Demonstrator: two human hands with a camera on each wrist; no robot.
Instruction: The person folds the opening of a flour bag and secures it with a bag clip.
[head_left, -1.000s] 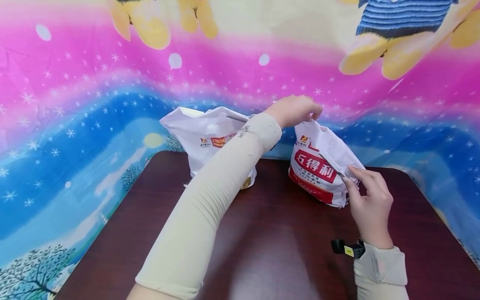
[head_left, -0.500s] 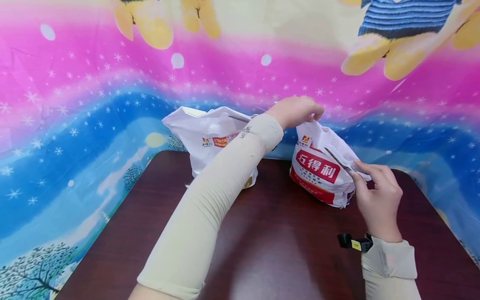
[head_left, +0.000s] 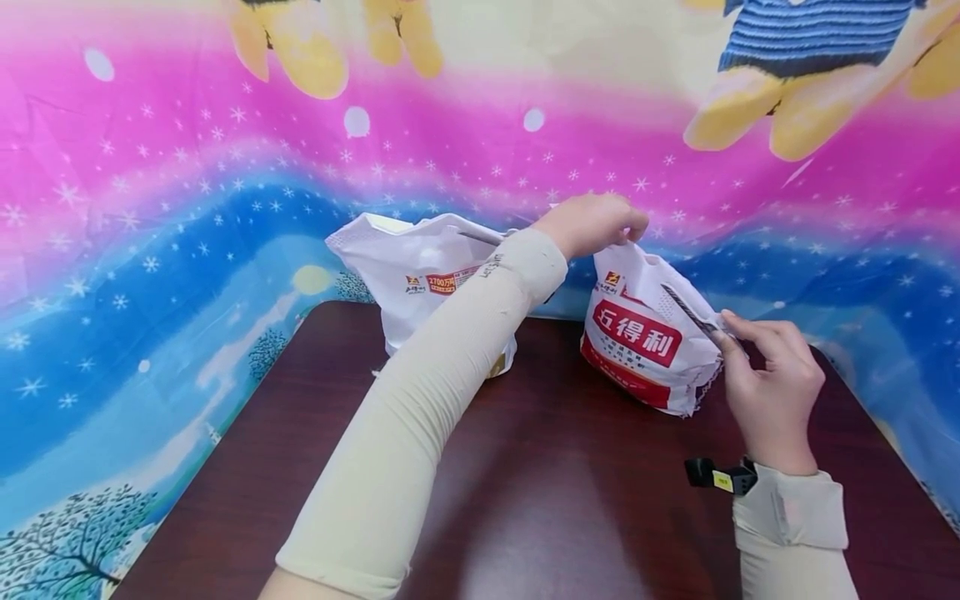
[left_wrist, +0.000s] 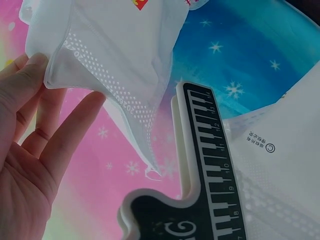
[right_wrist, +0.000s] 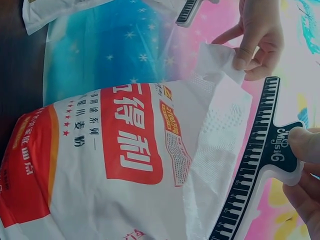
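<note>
On the right of the table stands a white and red bag of wheat flour [head_left: 637, 333], its top folded over at a slant. My left hand [head_left: 592, 223], reaching across, pinches the bag's upper left corner; in the left wrist view thumb and fingers [left_wrist: 37, 70] hold the white edge. My right hand [head_left: 776, 383] pinches the handle of a long bag clip [right_wrist: 257, 155] with a piano-key print. That clip lies alongside the bag's slanted top edge in the head view, and the right wrist view shows it close beside the white top.
A second white flour bag [head_left: 405, 258] stands to the left, partly hidden behind my left sleeve [head_left: 420, 417]. Another piano-key clip [left_wrist: 210, 165] sits along its top. Both bags rest on a dark wooden table [head_left: 525, 500], with a printed cloth backdrop [head_left: 225, 233] behind.
My right hand has moved to the right with the clip, which slid from across the bag's front toward its slanted top edge. My left hand keeps hold of the corner.
</note>
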